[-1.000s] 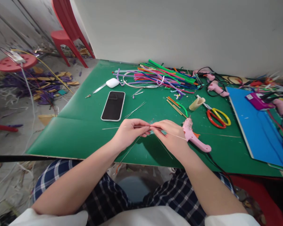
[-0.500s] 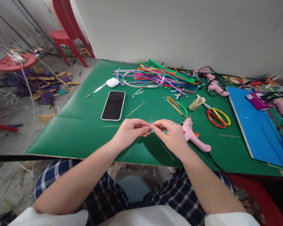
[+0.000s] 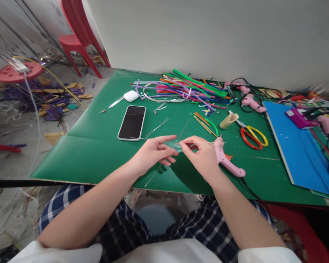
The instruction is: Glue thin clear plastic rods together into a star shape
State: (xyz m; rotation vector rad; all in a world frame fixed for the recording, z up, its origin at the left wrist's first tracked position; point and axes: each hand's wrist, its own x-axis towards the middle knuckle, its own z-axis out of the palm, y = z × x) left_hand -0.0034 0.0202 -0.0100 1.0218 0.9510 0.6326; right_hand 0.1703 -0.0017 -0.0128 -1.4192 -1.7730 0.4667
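Note:
Over the table's near part, my right hand pinches the middle of some crossed thin wires between thumb and fingertips. Strands stick out from the pinch toward the back, to the right and toward the near edge. My left hand is beside it with fingers apart, the index finger stretched toward the crossing. One wire runs behind the left hand to the phone's lower edge; whether that hand touches it is hidden. Just right of my right hand lies a pink glue gun.
A phone and white earbud case lie left. Colourful pipe cleaners are heaped at the back, with loose wires nearer. Pliers with red and yellow handles, a beige tube and a blue board are right.
My left hand has let go at the wire crossing and spread its fingers. My right hand keeps its pinch, and the wires have turned slightly.

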